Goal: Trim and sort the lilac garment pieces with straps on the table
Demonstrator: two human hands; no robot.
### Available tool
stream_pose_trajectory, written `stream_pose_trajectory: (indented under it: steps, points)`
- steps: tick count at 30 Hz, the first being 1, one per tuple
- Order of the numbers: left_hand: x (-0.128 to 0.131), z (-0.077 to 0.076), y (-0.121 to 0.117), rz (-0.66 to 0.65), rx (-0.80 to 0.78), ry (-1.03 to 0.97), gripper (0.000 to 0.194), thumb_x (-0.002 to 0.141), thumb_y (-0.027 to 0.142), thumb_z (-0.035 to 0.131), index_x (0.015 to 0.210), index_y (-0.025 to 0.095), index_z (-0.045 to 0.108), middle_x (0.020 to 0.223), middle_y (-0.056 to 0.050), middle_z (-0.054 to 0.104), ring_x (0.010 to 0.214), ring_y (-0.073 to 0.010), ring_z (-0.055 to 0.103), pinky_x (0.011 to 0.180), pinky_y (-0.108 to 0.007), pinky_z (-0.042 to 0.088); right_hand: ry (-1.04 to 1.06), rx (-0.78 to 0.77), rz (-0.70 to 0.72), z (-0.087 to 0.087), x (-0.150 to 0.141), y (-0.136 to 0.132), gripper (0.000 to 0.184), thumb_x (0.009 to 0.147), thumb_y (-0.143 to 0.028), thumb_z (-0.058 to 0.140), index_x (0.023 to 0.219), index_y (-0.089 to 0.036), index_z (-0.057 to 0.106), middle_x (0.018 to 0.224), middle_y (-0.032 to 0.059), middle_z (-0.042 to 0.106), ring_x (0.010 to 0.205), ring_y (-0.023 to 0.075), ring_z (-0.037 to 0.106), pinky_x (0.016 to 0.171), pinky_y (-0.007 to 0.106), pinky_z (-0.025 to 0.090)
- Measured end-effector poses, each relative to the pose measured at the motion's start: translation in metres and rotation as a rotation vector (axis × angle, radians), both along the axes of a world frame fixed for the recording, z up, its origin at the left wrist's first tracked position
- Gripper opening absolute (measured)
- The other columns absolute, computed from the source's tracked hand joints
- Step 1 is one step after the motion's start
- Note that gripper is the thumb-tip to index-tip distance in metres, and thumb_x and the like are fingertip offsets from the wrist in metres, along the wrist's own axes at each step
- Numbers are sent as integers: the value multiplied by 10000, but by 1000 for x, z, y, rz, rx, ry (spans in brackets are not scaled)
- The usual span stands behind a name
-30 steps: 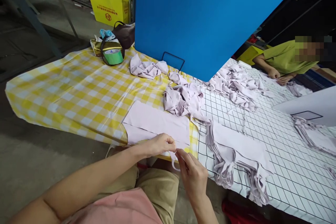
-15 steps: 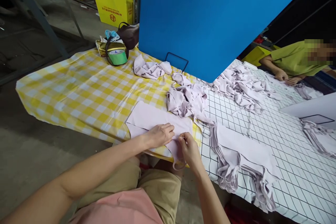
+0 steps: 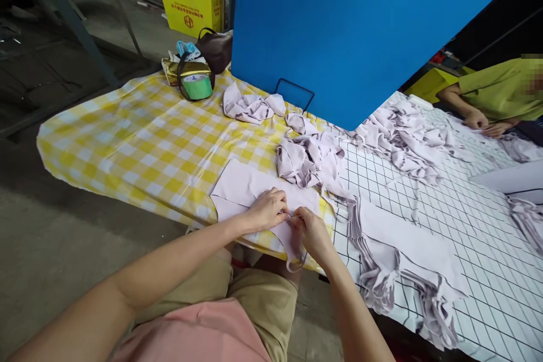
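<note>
A pale lilac garment [image 3: 241, 181] with a thin strap lies spread at the front edge of the yellow-checked tablecloth [image 3: 127, 141]. My left hand [image 3: 270, 208] rests on it with fingers closed, pinching the fabric near its front edge. Close beside it, my right hand [image 3: 311, 229] pinches the same garment; the exact spot is hidden by the fingers. A strap loop dangles over the table edge below my right hand. Just behind lies a crumpled heap of lilac garments [image 3: 311, 158]. A neat stack of the same garments [image 3: 419, 237] lies to the right, straps hanging down.
A tall blue panel [image 3: 339, 28] stands at the back on a black wire foot. Green tape [image 3: 198, 87] and a dark bag [image 3: 216, 50] sit at the far left. Across the white grid cloth [image 3: 487, 237], a co-worker's hands [image 3: 483, 124] are near more lilac garments [image 3: 407, 136].
My two hands have come closer together on the garment, their fingertips now nearly meeting. The whole view has shifted slightly, with things appearing further right.
</note>
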State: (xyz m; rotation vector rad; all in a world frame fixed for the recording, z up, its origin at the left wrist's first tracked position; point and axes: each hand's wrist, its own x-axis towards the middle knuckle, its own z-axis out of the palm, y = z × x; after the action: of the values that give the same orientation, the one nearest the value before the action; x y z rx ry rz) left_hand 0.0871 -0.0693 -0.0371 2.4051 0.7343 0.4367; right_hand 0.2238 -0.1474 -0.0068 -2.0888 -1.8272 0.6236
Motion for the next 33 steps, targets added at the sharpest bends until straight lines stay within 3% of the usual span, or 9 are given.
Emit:
stream_pose_trajectory:
  steps: [13, 26, 30, 33]
  points:
    - [0, 2, 3, -11, -71, -4, 100, 805, 217, 599, 790, 174, 688, 884, -21, 582, 887, -165, 480, 807, -287, 400, -57, -18, 24, -4, 3, 5, 157, 752, -136, 382, 640, -199, 472, 646, 18, 536, 596, 146, 473, 573, 241, 317]
    - [-1, -2, 2, -14, -56, -26, 100, 797, 187, 590, 757, 172, 680, 894, -26, 579, 905, -170, 471, 816, -287, 400, -97, 58, -27, -7, -8, 7, 148, 756, -151, 394, 656, -194, 493, 690, 56, 587, 611, 166, 497, 565, 261, 302]
    - [0, -5, 3, -9, -41, -44, 81, 781, 191, 608, 761, 173, 684, 875, -22, 586, 903, -173, 476, 814, -283, 402, 22, 90, -154, -8, -13, 4, 153, 783, -247, 428, 656, -196, 496, 641, 36, 580, 581, 162, 497, 552, 261, 323]
    - [-3, -2, 4, -30, -40, -32, 66, 766, 199, 622, 767, 177, 684, 868, -22, 586, 905, -174, 491, 811, -279, 404, 271, 63, -293, -1, -15, -9, 214, 771, -390, 498, 679, -197, 506, 521, -18, 507, 489, 140, 461, 481, 245, 329]
